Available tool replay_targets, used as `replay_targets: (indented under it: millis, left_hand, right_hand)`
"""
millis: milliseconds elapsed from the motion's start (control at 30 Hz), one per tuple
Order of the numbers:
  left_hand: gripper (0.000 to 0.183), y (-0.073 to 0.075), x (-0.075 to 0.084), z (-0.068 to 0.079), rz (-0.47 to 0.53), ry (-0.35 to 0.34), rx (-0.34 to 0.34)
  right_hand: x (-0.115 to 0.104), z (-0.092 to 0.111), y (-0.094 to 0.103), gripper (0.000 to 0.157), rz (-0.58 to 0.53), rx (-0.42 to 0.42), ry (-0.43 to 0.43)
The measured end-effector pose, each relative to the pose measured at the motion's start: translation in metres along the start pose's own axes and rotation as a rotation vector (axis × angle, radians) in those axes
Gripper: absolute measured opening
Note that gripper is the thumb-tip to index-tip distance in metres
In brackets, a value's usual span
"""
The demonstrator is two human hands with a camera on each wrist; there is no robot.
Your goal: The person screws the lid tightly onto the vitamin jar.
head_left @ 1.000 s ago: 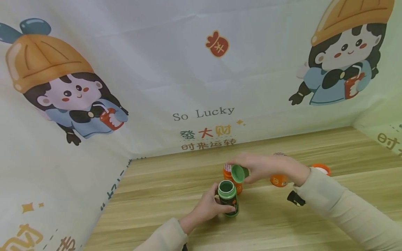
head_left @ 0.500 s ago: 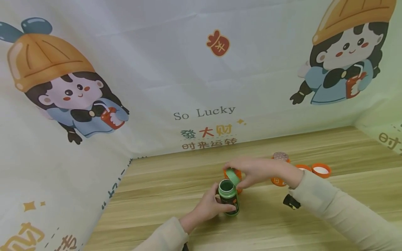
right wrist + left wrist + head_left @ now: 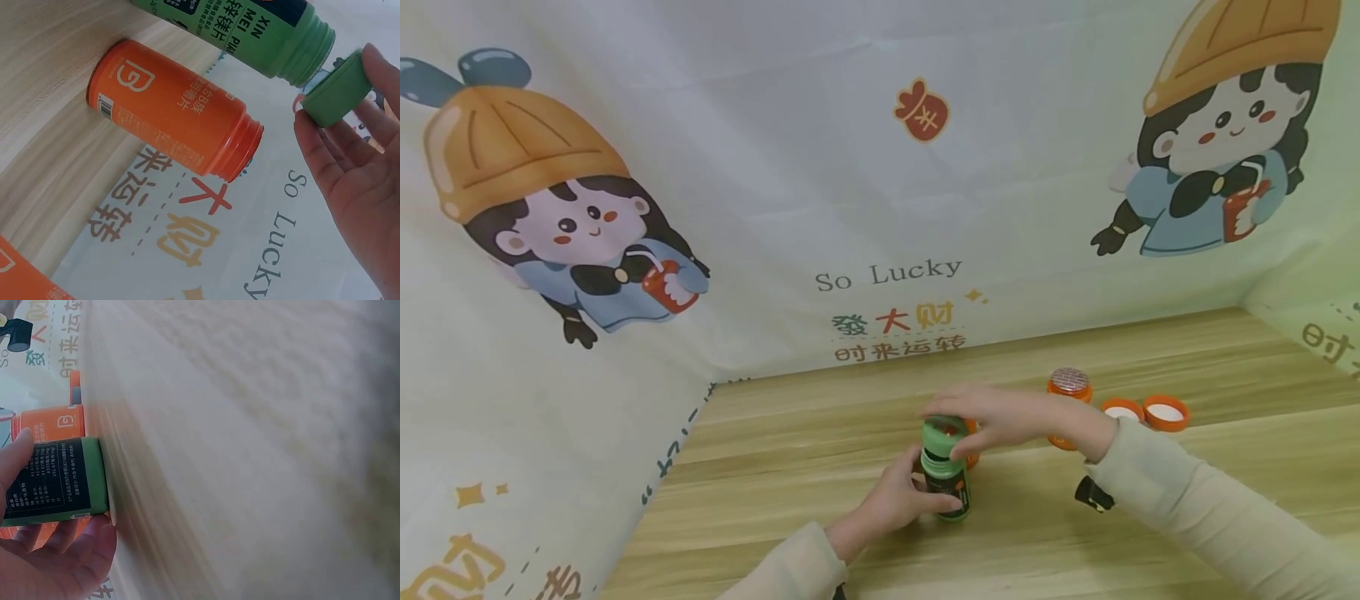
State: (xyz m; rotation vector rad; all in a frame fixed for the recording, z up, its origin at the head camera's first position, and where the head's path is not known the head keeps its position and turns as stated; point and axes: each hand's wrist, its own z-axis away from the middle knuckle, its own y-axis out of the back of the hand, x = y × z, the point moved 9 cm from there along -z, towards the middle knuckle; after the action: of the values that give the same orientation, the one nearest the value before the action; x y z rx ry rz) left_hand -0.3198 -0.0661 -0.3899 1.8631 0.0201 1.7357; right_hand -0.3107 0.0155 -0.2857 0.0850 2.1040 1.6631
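My left hand (image 3: 891, 498) grips a green bottle (image 3: 947, 490) with a dark label, fingers and thumb round its lower body. The bottle stands upright on the table. My right hand (image 3: 1003, 417) pinches a green lid (image 3: 337, 90) between thumb and fingers. In the right wrist view the lid is close over the threaded mouth of the green bottle (image 3: 294, 44), slightly off it, with a narrow gap visible. Just behind stands an orange bottle (image 3: 172, 106) without a lid, largely hidden in the head view. The left wrist view shows the bottle's dark printed label (image 3: 47, 478).
A second orange bottle (image 3: 1070, 392), topped with a printed seal, stands to the right. Beside it lie two orange lids (image 3: 1167, 413), white inside. A small black device (image 3: 1093, 495) sits by the right sleeve. A printed cloth wall (image 3: 880, 208) rises behind the wooden table (image 3: 790, 450).
The green lid has moved left from beside the green bottle to over its mouth, turning from tipped to nearly level. My left hand keeps its grip on the bottle.
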Motion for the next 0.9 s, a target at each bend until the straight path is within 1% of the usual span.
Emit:
replay_targets:
  millis: [100,233,567,800,900]
  left_hand:
    - [0.059,0.0,-0.001,0.001,-0.004,0.013,-0.008]
    - [0.06,-0.001,-0.001,0.001,0.0,0.009,-0.022]
    - [0.065,-0.002,-0.001,0.001,0.039,-0.008,-0.05]
    - [0.065,-0.002,0.0,0.0,0.031,-0.03,-0.052]
    - [0.066,-0.002,-0.001,-0.001,0.028,-0.032,-0.051]
  right_hand:
    - [-0.001,-0.001,-0.003,0.05,-0.016,-0.011,0.003]
    - [-0.002,0.0,-0.007,0.044,-0.015,-0.032,0.014]
    - [-0.001,0.0,-0.015,0.044,-0.08,-0.059,-0.019]
    - [-0.002,0.0,-0.02,0.04,-0.04,-0.057,0.03]
    - [-0.001,0.0,-0.019,0.04,-0.048,-0.043,0.02]
